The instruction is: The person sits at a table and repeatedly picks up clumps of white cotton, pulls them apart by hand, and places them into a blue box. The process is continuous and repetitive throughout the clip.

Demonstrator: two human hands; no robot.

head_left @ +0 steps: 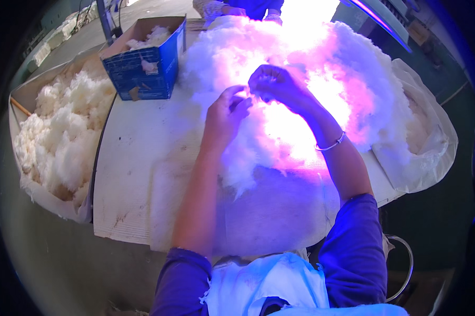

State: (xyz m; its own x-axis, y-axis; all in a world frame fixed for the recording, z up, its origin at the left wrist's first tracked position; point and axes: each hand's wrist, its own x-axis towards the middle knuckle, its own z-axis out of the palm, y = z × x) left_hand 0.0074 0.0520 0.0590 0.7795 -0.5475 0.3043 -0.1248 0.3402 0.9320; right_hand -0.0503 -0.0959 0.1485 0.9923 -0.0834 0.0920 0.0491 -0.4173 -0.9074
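Observation:
A big heap of fluffy white fibre (353, 68) covers the far side of the table, lit by a strong violet-white glare. Over its middle, my left hand (224, 113) has its thumb and fingers curled toward each other. Close beside it on the right, my right hand (274, 84) is bent at the wrist with the fingertips drawn together, pointing at the left hand. A small tuft seems to lie between the two hands, but the glare washes it out. A thin bangle (331, 143) circles my right wrist.
A blue cardboard box (142, 71) holding some fibre stands at the table's far left. Beyond the left edge hangs a large sack (24, 163) of white fibre (63, 131). A translucent plastic bag (432, 158) lies at the right edge. Another person (243, 8) is across the table (124, 195).

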